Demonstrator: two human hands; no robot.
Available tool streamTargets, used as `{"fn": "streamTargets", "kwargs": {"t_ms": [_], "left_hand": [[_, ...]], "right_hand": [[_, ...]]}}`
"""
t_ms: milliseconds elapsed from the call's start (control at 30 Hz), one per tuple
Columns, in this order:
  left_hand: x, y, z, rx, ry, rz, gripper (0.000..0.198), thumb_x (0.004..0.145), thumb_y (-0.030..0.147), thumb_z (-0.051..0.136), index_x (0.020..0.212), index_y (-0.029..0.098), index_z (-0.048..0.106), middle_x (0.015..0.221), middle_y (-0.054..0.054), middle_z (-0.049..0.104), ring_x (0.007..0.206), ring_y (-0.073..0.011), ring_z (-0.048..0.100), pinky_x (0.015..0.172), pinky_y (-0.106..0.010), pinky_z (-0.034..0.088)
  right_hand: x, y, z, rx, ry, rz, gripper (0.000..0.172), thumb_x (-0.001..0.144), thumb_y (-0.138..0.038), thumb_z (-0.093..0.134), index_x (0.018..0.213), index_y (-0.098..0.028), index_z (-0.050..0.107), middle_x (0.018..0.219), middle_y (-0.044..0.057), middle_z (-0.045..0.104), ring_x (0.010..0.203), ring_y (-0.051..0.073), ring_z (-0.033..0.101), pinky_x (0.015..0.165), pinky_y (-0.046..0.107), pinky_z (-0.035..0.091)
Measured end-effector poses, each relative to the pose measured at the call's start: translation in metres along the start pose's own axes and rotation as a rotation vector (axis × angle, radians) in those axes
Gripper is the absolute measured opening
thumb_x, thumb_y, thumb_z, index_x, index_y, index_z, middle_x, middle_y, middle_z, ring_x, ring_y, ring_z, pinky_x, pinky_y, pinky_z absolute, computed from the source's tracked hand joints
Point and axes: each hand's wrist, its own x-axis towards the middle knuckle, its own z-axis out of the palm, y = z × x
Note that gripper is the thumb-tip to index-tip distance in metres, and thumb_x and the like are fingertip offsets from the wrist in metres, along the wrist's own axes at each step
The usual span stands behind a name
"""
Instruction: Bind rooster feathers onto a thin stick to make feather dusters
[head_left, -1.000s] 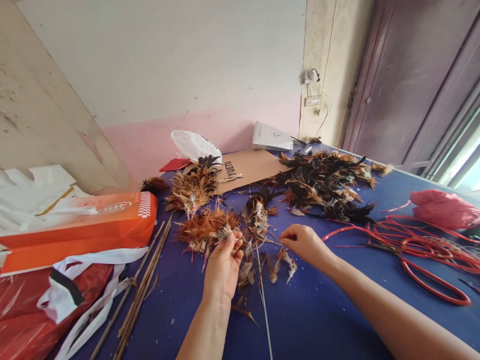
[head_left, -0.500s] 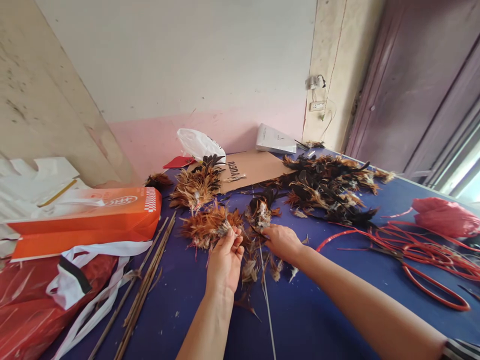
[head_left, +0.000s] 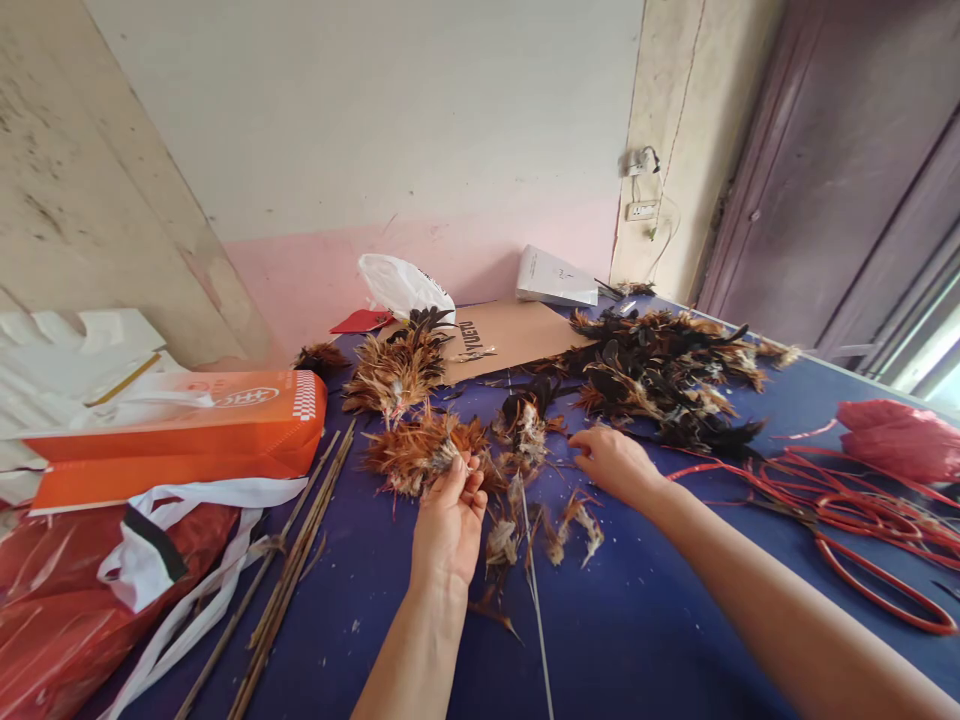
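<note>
My left hand [head_left: 448,527] is raised over the blue table [head_left: 637,620], fingers pinched on the quill end of a fan of orange-brown feathers [head_left: 416,452]. My right hand [head_left: 613,462] rests knuckles-up to the right, fingers curled on the table beside a small clump of dark and white feathers [head_left: 525,425]; what it holds, if anything, is hidden. Loose feathers [head_left: 574,522] and a thin wire or stick [head_left: 534,590] lie between my hands.
A big pile of dark feathers [head_left: 660,375] lies behind my right hand. Red cord and scissors [head_left: 870,530] are at the right. Thin sticks [head_left: 292,570], an orange bag [head_left: 180,430] and red plastic [head_left: 60,600] sit at the left. Cardboard [head_left: 510,335] lies at the back.
My right hand went left to the small feather clump, then drew back to the right. My left hand has stayed pinched on the orange-brown feathers.
</note>
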Motion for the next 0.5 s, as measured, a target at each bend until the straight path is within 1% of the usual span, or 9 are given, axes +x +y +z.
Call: {"fn": "streamTargets", "kwargs": {"t_ms": [100,167,267,333,400,500], "left_hand": [[0.0,-0.001,0.0,0.01,0.004,0.004,0.008,0.07,0.013,0.063,0.078,0.013,0.064,0.077,-0.003,0.062,0.06,-0.0067,0.056,0.047,-0.015,0.041],[0.0,-0.001,0.0,0.017,-0.002,0.005,0.007,0.07,0.013,0.063,0.077,0.013,0.063,0.077,-0.003,0.061,0.06,-0.0066,0.056,0.046,-0.015,0.041],[-0.001,0.0,0.001,0.017,-0.021,0.008,0.005,0.071,0.012,0.061,0.076,0.012,0.063,0.076,-0.003,0.06,0.059,-0.0063,0.056,0.045,-0.015,0.041],[-0.001,0.0,0.001,0.015,-0.026,0.002,0.005,0.071,0.012,0.062,0.075,0.012,0.063,0.076,-0.003,0.06,0.059,-0.0061,0.055,0.045,-0.014,0.041],[-0.001,0.001,0.001,0.014,-0.027,0.0,0.004,0.071,0.013,0.062,0.075,0.012,0.063,0.076,-0.003,0.06,0.059,-0.006,0.055,0.045,-0.014,0.04],[-0.002,0.0,0.001,0.016,-0.033,-0.003,0.006,0.071,0.013,0.062,0.076,0.012,0.063,0.076,-0.003,0.061,0.059,-0.006,0.055,0.045,-0.014,0.04]], "right_hand": [[-0.001,-0.024,0.007,0.031,0.011,-0.232,0.028,0.079,-0.02,0.042,0.097,-0.025,0.062,0.092,0.004,0.061,0.083,0.016,0.058,0.071,0.023,0.04],[0.001,-0.041,0.014,-0.003,0.006,-0.341,0.028,0.081,-0.02,0.04,0.098,-0.026,0.061,0.092,0.004,0.06,0.083,0.016,0.057,0.07,0.023,0.04],[0.007,-0.06,0.023,-0.121,-0.03,-0.457,0.026,0.082,-0.017,0.039,0.094,-0.023,0.062,0.089,0.007,0.058,0.083,0.018,0.056,0.069,0.025,0.041],[0.009,-0.066,0.027,-0.178,-0.049,-0.514,0.024,0.081,-0.015,0.04,0.088,-0.02,0.063,0.089,0.009,0.058,0.084,0.02,0.056,0.071,0.026,0.041],[0.009,-0.065,0.028,-0.164,-0.067,-0.505,0.021,0.079,-0.014,0.042,0.083,-0.018,0.063,0.087,0.01,0.06,0.084,0.02,0.056,0.072,0.027,0.04],[0.006,-0.054,0.025,-0.096,-0.067,-0.387,0.02,0.078,-0.015,0.044,0.079,-0.016,0.063,0.083,0.01,0.062,0.08,0.02,0.058,0.07,0.027,0.04]]}}
